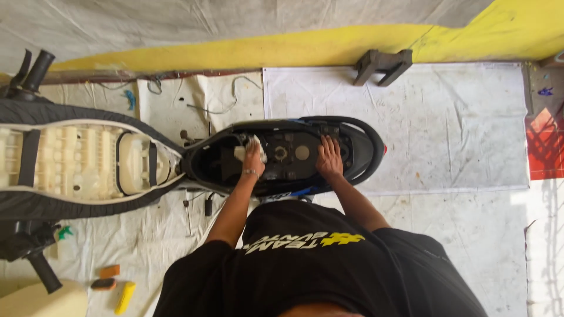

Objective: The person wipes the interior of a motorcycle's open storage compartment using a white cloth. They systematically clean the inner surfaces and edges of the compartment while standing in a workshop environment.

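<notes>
a white rag (251, 147) was clenched in the left hand (254, 159) and pressed down inside the open under-seat compartment (294, 154) of the scooter, the right hand (329, 159) was laid flat and released on the compartment's rear, flipped-up seat (88, 159) seen just to the left

- Left hand (254, 157) is stretched forward, arm nearly straight, fingers curled shut in a closed grip, a band on the wrist.
- Right hand (329, 157) lies palm down, fingers spread flat, elbow bent.
</notes>
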